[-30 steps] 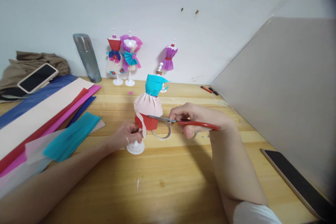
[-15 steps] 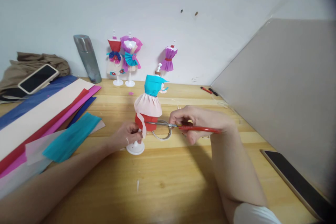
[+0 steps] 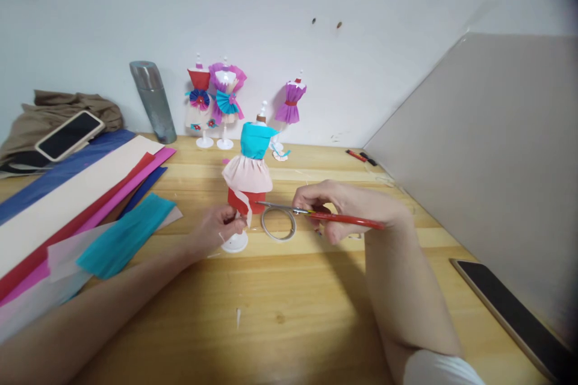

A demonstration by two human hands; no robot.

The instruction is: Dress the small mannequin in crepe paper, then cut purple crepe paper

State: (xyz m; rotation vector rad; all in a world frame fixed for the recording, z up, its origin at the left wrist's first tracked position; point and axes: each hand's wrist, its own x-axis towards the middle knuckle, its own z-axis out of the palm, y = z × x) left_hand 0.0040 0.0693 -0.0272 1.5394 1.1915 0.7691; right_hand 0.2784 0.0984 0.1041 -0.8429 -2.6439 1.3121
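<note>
A small dress-form mannequin on a white stand (image 3: 235,243) wears a turquoise paper top (image 3: 255,141), a gathered pale pink skirt (image 3: 248,174) and a red paper layer (image 3: 258,201) below it. My left hand (image 3: 215,230) is closed at the lower left of the form, its fingertips pinching the loose end of a pale pink paper strip (image 3: 246,204) beside the stand's pole. My right hand (image 3: 329,207) grips red-handled scissors (image 3: 347,219). Their blades point left, with the tips at the red layer; whether they touch it I cannot tell.
A tape roll (image 3: 294,230) lies under the scissors. Paper strips (image 3: 126,234) and a phone (image 3: 70,135) are at left, near a flask (image 3: 156,108). Several dressed forms (image 3: 291,102) stand along the wall. Another phone (image 3: 506,313) lies at right by a panel (image 3: 487,144).
The mannequin's top has swung left and its base has shifted slightly away from me. The scissor tips have drawn back a little to the right, showing more of the red layer.
</note>
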